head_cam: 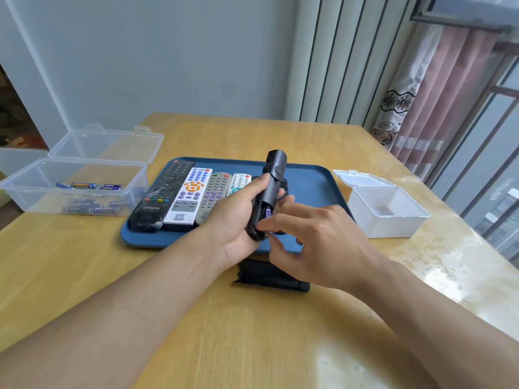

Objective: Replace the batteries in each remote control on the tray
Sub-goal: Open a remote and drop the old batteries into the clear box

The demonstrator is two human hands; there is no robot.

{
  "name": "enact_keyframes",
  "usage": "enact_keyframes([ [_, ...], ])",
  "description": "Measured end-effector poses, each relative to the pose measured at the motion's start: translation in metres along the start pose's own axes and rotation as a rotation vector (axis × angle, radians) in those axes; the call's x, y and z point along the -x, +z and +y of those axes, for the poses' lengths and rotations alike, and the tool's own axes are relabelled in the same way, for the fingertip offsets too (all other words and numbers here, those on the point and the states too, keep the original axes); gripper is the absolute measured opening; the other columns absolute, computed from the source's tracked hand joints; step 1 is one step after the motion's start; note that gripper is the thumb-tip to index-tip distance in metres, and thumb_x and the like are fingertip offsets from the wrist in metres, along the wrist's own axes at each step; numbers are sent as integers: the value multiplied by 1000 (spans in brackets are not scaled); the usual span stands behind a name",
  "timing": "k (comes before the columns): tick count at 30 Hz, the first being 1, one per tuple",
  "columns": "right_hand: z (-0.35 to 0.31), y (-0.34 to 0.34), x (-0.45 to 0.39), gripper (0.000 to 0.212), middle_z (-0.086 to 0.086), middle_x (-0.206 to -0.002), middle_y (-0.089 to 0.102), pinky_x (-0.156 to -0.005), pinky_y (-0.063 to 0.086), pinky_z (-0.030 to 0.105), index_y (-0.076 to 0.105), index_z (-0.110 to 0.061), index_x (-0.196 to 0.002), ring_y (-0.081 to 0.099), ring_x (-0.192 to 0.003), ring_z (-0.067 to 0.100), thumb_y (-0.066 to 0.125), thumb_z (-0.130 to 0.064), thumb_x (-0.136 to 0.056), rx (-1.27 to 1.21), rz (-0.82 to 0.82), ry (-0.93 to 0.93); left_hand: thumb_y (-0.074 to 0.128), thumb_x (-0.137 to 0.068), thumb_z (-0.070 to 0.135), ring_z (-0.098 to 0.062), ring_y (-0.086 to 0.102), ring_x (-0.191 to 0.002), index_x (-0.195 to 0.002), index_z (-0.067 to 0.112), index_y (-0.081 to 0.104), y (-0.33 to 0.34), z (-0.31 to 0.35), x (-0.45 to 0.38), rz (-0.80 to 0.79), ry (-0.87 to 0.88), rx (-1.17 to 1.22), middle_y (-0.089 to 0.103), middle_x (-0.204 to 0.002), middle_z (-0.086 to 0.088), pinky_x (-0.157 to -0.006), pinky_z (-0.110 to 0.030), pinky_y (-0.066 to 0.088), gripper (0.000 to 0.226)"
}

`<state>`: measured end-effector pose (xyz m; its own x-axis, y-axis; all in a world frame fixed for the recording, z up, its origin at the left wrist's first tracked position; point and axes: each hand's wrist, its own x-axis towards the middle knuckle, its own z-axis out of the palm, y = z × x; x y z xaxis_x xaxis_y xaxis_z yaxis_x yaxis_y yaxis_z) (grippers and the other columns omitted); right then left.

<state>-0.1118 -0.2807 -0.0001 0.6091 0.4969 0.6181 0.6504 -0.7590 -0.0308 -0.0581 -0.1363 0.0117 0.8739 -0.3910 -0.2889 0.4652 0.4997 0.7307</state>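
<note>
Wooden tabletop [252,332] carries, nearest, a detached black cover [271,275]; above it the left hand [236,217] grips a black remote [268,192], back up and compartment open, while the right hand [317,237] fingers [264,225] pinch at a battery [266,212] at its lower end. Beyond, four remotes [193,196] lie on the blue tray [309,178], apparently still to do. Spare batteries [92,204] sit in the clear box [33,189] far left; the white box [384,217] right appears empty, so progress is judged early.
</note>
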Motion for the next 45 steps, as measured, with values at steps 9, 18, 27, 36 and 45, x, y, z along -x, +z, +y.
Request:
enact_keyframes([
  [9, 11, -6, -3, 2, -10, -103, 69, -58, 37, 18, 66, -21, -96, 45, -56, 5, 64, -21, -97, -446, 108, 328, 48, -106, 14, -27, 73, -78, -131, -2, 57, -5, 3, -4, 42, 54, -58, 71, -109, -18, -78, -42, 62, 31],
  [18, 28, -9, -2, 20, -8, -53, 31, -45, 20, 24, 69, -21, -92, 24, -52, 15, 57, -35, -100, -789, -73, 846, 46, -103, -1, -27, 74, -95, -129, -4, 57, -6, 6, -4, 34, 115, -120, 71, -120, -21, -76, -35, 63, 28],
  [27, 18, -9, -1, 42, 0, -62, 28, -50, 20, 28, 63, -26, -62, 24, -53, 15, 61, -55, -92, -636, -299, 893, 55, -99, -5, -28, 73, -106, -134, 6, 56, -6, -6, -3, -28, 206, -316, 72, -119, -18, -87, -34, 61, 37],
  [36, 18, -7, 0, 51, -8, -42, 30, -49, 24, 27, 54, -14, -63, 29, -41, 11, 57, -55, -94, -359, -354, 884, 72, -90, 33, -2, 41, -140, -136, 33, 57, -17, -7, -6, 181, 628, -1228, 56, -141, 14, -118, -30, 31, 49],
  [45, 20, -4, 2, 60, -5, -46, 42, -52, 33, 30, 59, -17, -62, 41, -50, 11, 54, -72, -86, -91, -389, 850, 50, -104, 27, 1, 50, -119, -137, 37, 56, -19, -10, -13, 150, 538, -1233, 61, -131, 21, -95, -19, 31, 35],
])
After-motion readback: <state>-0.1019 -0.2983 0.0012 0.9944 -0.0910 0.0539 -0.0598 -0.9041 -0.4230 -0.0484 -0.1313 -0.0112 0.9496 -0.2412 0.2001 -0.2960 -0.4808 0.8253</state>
